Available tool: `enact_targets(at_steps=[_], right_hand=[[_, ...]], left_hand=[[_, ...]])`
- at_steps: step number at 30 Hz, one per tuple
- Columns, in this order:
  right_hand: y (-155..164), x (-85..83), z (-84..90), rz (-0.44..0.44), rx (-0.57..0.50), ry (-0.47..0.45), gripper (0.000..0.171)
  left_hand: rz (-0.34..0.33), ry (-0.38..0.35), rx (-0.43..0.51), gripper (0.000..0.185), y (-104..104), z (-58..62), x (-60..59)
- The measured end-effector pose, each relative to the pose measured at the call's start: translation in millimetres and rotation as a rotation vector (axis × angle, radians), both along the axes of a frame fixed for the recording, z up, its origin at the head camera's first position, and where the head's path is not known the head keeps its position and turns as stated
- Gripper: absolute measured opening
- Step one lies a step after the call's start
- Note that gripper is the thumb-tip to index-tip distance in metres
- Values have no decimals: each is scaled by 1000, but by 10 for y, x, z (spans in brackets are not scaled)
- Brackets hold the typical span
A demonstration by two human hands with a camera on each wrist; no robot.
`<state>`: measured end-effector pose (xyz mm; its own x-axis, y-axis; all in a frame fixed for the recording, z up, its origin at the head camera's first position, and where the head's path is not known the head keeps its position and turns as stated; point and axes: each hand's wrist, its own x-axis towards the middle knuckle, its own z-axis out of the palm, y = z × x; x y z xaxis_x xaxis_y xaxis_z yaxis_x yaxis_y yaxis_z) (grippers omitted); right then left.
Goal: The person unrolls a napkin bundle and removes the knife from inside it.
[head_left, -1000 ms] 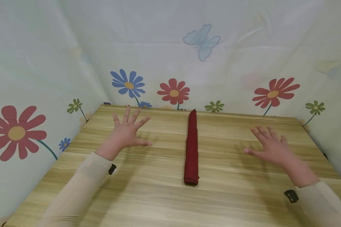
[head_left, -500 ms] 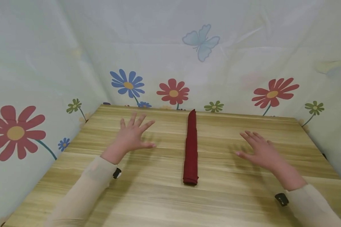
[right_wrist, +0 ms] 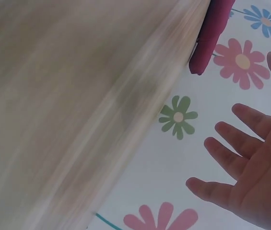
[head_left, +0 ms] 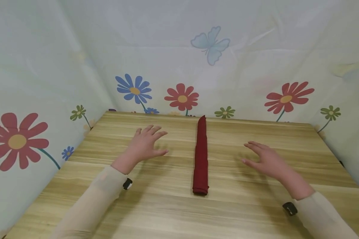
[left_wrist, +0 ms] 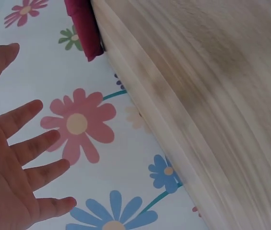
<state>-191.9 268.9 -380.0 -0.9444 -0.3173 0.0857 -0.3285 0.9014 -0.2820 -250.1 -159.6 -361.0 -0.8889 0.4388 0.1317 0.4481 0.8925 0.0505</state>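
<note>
A dark red cloth, rolled or folded into a long narrow strip, lies on the wooden table, running from the back edge toward the front. To its left, my left hand hovers over the tabletop with fingers spread and nothing in it. On the other side my right hand is held above the table, palm turned inward, fingers extended and empty. Both wrist views show one end of the cloth near the top, apart from the fingers. The right wrist view has the same cloth beyond the fingertips.
The wood-grain table ends at the back against a white curtain printed with flowers and a butterfly. More of this sheet hangs along the left and right sides. A small black device sits at each cuff.
Both hands have moved inward toward the cloth, the left going right and the right going left. The left fingers have bent slightly and drawn nearer. The cloth stays in place.
</note>
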Motion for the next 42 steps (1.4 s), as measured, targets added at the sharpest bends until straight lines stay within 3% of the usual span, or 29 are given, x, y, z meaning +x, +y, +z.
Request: enact_targets(at_steps=[17,22,28,42], right_hand=[[-256,36,156,90,-153,-20,56],[-342,42,199,114,-170,-11,55],[-440,46,247,165,-204,-9,51],[-651,-25,185,242,-218,-14,46]], left_hand=[[-132,46,101,52,262,82,-64],[-148,11,118,49,343,110,-90],[-173,-96,150,47,450,147,-93],[-245,-200,202,44,673,84,-212]])
